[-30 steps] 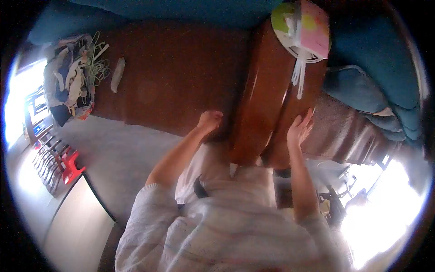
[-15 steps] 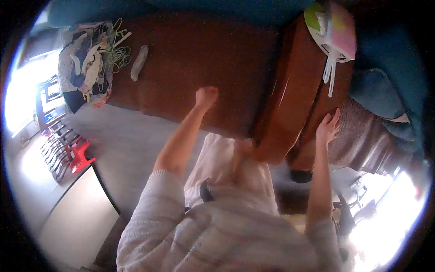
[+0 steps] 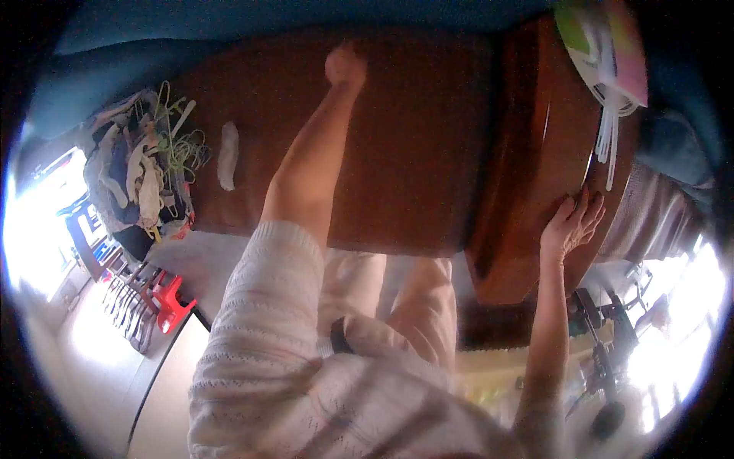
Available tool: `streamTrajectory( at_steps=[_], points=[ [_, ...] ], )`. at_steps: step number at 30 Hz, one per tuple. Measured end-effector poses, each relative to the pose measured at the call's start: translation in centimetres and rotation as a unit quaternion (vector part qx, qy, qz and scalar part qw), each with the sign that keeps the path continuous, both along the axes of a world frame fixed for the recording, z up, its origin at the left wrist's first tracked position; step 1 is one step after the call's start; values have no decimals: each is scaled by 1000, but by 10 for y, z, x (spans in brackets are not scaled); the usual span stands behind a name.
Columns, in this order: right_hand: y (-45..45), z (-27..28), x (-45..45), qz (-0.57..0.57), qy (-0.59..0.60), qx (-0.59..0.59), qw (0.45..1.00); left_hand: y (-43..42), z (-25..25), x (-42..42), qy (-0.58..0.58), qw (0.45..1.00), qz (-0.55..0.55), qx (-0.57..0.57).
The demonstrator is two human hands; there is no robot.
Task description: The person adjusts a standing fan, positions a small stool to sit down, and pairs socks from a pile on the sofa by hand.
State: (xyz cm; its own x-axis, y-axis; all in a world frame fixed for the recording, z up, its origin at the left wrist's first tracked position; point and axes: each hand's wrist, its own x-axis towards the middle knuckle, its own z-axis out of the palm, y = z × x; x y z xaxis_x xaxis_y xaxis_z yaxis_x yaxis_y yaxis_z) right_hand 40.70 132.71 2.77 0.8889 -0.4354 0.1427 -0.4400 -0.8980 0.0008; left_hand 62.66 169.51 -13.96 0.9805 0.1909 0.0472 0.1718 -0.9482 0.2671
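Head view: my pale knit top nearest, then my trouser legs below the seat edge.
Right hand: open, fingers spread, nothing gripped; appears to rest on the wooden stand, near its front end.
Left hand: arm reaching across the brown seat; fingers look curled, but blur hides the detail. Cannot tell whether anything is in the grip, or whether the hand touches the seat.
Wooden stand: glossy, directly beside the brown seat, a seam along its top.
Hand fans: overlapping on the stand, green and pink, pale handles pointing toward my right hand, apart from it.
Pale roll: on the seat, left of my forearm.
Clothes pile: at the seat's left end, green hangers on its near side to the roll.
Teal cushions: along the seat's far side, beyond my left hand.
Red stool: on the floor, far left.
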Motion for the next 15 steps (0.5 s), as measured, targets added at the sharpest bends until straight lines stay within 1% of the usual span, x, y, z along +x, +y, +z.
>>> streamTrajectory(
  at_steps=[3,6,9,12,13,15],
  points=[
    [-2,2,-1,11,1,-6,1000,-5,-4,10,59,997,-14,45],
    [-1,4,1,28,-5,1,1000,-3,-3,14,115,993,-32,26],
    [0,5,3,29,-12,4,1000,2,-14,13,77,995,-43,35],
    [1,4,2,24,-19,9,999,11,-50,10,17,997,-80,-15],
    [2,4,2,17,-16,8,1000,12,-39,9,16,994,-108,11],
    [1,2,1,11,-14,6,1000,12,1,0,14,984,-164,62]
  ],
)
